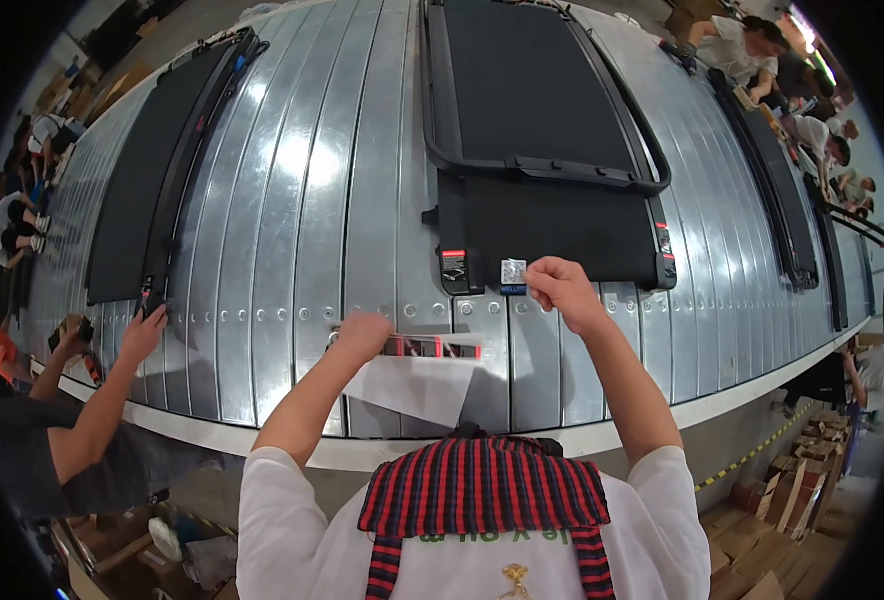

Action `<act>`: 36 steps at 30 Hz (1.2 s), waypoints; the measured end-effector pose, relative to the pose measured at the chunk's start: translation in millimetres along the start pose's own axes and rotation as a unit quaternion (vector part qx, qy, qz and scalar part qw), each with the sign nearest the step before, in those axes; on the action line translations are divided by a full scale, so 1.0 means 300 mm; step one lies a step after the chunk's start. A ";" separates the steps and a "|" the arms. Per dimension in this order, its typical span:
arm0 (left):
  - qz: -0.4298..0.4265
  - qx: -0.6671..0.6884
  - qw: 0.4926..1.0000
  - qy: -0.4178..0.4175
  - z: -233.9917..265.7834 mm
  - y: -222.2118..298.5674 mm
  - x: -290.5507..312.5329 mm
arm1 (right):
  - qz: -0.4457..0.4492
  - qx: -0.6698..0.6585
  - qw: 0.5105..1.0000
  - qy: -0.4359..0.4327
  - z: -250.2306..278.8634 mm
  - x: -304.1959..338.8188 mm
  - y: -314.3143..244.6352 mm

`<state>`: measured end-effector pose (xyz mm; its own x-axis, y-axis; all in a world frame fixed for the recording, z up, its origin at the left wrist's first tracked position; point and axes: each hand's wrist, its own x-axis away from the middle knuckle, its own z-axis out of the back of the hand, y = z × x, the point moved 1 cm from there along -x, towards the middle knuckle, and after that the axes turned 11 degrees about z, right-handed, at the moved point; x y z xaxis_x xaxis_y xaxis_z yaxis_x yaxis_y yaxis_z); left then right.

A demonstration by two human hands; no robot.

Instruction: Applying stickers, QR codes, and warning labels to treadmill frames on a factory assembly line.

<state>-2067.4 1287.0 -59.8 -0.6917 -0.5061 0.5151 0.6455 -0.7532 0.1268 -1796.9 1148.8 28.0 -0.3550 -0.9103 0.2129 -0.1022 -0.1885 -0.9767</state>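
My left hand (365,337) is closed on the edge of a white label sheet (417,388), which carries a row of red-and-black labels and hangs over the metal surface near its front edge. My right hand (560,290) pinches a small square sticker (514,274) with a printed code pattern and a dark blue lower part. That sticker is at the near edge of a black treadmill (547,220); whether it touches the treadmill I cannot tell. Red-and-black labels show on the treadmill's two near corners, and a black tubular frame (542,170) lies folded over its belt.
The treadmill rests on a metal slat conveyor (262,220). Another black treadmill (157,170) lies to the left, where a co-worker's hand (147,325) touches its near end. More black units (767,180) are at the right, with people beyond. Cardboard (802,480) is piled at lower right.
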 end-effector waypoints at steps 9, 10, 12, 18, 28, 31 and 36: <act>-0.087 0.016 0.982 0.169 0.084 0.057 -0.104 | -0.104 -0.019 0.994 0.002 -0.090 -0.339 0.118; -0.112 0.031 0.967 0.225 0.103 0.062 -0.106 | -0.116 -0.026 0.993 -0.003 -0.097 -0.359 0.124; -0.128 0.034 0.960 0.248 0.130 0.067 -0.117 | -0.120 -0.033 0.992 -0.011 -0.111 -0.390 0.134; -0.150 0.054 0.940 0.302 0.177 0.085 -0.139 | -0.125 -0.021 0.992 -0.028 -0.133 -0.434 0.142; -0.147 0.073 0.941 0.296 0.190 0.097 -0.173 | -0.144 -0.020 0.989 -0.025 -0.135 -0.445 0.157; -0.146 0.072 0.942 0.293 0.189 0.100 -0.175 | -0.138 -0.012 0.990 -0.016 -0.139 -0.440 0.155; -0.146 0.081 0.940 0.296 0.181 0.102 -0.178 | -0.131 -0.011 0.991 -0.008 -0.148 -0.433 0.153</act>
<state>-1993.1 1313.6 -37.4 -0.8748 -0.4699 -0.1183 0.4083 -0.8463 0.3423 -1796.7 1274.6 -43.4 -0.2996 -0.8363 0.4592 -0.2087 -0.4122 -0.8869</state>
